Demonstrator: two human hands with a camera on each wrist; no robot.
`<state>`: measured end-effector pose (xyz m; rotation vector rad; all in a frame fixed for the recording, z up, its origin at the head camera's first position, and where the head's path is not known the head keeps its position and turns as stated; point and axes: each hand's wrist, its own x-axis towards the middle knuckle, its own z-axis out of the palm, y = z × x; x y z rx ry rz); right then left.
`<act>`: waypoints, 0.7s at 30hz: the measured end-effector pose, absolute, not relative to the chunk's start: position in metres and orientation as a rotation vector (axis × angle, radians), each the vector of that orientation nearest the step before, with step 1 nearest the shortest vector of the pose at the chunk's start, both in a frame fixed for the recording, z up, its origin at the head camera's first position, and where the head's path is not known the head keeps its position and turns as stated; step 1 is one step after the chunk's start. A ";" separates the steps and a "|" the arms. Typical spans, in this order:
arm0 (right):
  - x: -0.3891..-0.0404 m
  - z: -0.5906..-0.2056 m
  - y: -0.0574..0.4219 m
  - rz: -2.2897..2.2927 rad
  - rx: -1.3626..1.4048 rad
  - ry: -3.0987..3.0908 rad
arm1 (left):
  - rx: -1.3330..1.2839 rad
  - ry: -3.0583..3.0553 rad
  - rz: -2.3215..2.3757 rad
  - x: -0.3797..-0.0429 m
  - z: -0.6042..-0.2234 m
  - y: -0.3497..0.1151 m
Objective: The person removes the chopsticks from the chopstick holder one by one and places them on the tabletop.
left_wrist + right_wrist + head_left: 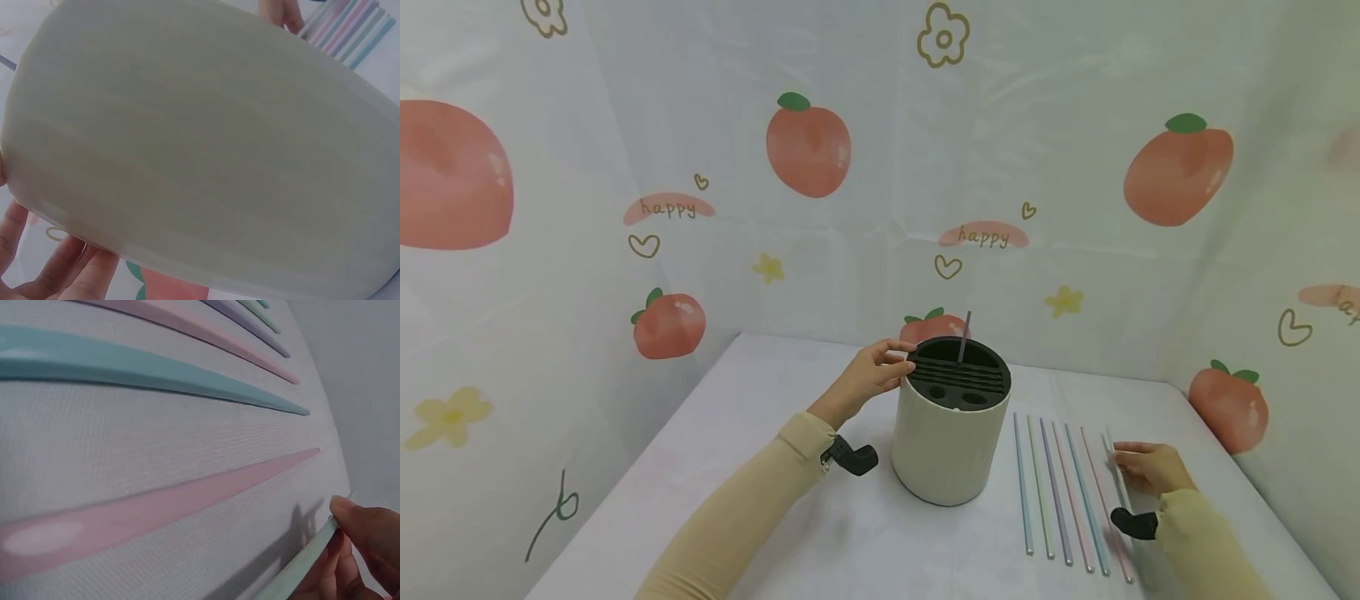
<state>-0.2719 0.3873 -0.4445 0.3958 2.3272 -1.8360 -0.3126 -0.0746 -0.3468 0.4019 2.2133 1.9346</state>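
Note:
A cream cylindrical utensil holder (949, 454) with a black slotted top (958, 375) stands upright on the table. One purplish chopstick (966, 333) leans out of its large back opening. My left hand (880, 367) touches the holder's left rim, with fingers (59, 269) spread along its side in the left wrist view. To the right, my right hand (1153, 468) pinches a pale whitish-green chopstick (300, 565) between thumb and fingers near one end. The hand is beside the pink chopstick (162, 515) at the row's right end.
Several pastel chopsticks, among them a blue one (1086, 500) and a green one (1041, 487), lie side by side between the holder and my right hand. A white table (760, 500) carries everything. Behind and beside it hangs a fruit-patterned white curtain (880, 208).

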 end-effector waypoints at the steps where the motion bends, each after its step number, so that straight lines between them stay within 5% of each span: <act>1: -0.273 -0.446 0.387 -1.797 0.399 2.365 | 0.400 2.213 1.932 -0.313 -0.347 -0.074; 21: -0.278 -0.453 0.378 -1.659 0.383 2.485 | 0.396 2.203 1.932 -0.313 -0.346 -0.074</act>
